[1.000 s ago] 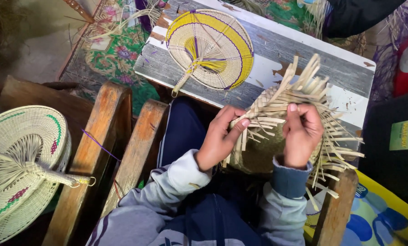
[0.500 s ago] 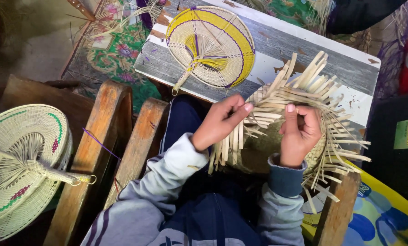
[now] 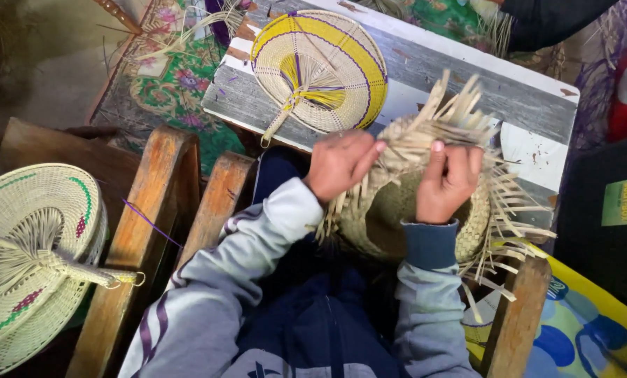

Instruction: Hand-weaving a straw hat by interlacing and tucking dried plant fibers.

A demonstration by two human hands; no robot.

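- Half-woven round fan of pale straw strips [image 3: 397, 203] sits in my lap, in front of the grey plank table, loose strip ends fanning out up and right so I can get at them.
- My left hand [image 3: 341, 164] is curled over the left edge, fingers closed on a bunch of strips, pinning the weave flat.
- My right hand [image 3: 450, 178] grips the upper rim, thumb up, fingers wrapped behind, closed on the fan; it steadies the piece.
- Finished yellow and purple woven fan [image 3: 320, 70] lies on the weathered grey plank table [image 3: 467, 84], just beyond my hands, out of the way.
- Cream woven fan with green trim [image 3: 33, 259] rests at far left, beside the brown wooden chair arms [image 3: 152, 224].
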